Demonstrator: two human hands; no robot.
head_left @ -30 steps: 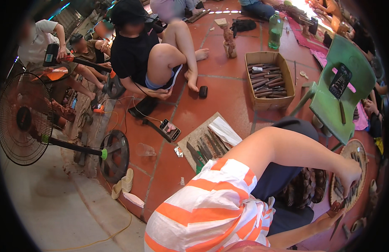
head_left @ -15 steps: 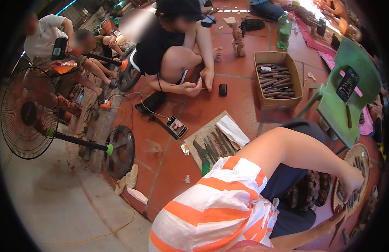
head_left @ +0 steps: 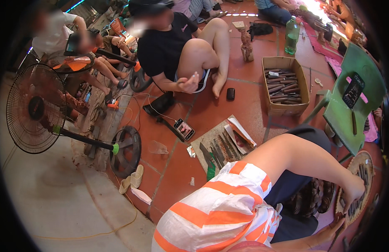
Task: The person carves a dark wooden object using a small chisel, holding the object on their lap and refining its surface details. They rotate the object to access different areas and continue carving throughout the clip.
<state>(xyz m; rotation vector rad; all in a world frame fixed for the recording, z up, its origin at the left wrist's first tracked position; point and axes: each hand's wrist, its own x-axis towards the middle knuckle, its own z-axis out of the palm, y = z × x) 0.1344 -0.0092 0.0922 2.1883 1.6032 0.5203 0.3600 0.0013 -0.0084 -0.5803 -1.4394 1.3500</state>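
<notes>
By round tray point(head_left: 354, 165), hands point(head_left: 354, 189), grip unclear, carving point(head_left: 316, 194) partly hidden

Workshop, looks like wood carving. Evidence: cardboard box point(head_left: 288, 110) packed with wooden-handled tools point(head_left: 282, 86), blades point(head_left: 221, 148) laid out on a board point(head_left: 201, 147), round tray point(head_left: 361, 156) of slim tools point(head_left: 363, 174), small carved figure point(head_left: 245, 45), dark carved piece point(head_left: 314, 196). People sit low around a red tiled floor point(head_left: 219, 112); standing fan point(head_left: 36, 108) nearby.

Left fingers point(head_left: 350, 202) over tools point(head_left: 363, 174) on round tray point(head_left: 364, 156)
</notes>
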